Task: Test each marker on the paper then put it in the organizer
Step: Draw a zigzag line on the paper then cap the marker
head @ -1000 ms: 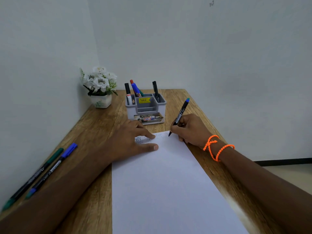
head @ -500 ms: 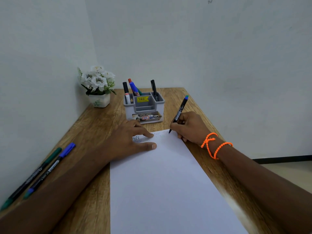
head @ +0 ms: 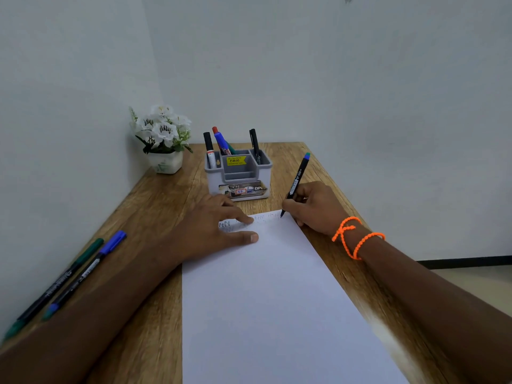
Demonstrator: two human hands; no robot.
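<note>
A white sheet of paper [head: 277,300] lies lengthwise on the wooden table [head: 155,206], with faint scribbles along its far edge. My right hand [head: 315,207] grips a black marker [head: 296,181] with a blue-green end, its tip touching the paper's far right corner. My left hand [head: 213,231] rests flat on the paper's far left corner, fingers straight. A grey organizer [head: 239,176] stands just beyond the paper and holds several markers. Two more markers, one green [head: 61,281] and one blue [head: 91,268], lie at the table's left edge.
A small white pot of white flowers [head: 163,139] stands in the far left corner against the wall. Walls close in on the left and behind the table. The table's right edge drops to the floor [head: 471,278].
The marker tip has stayed at the paper's far right corner with small strokes. My left hand has kept its place. The camera has shifted slightly.
</note>
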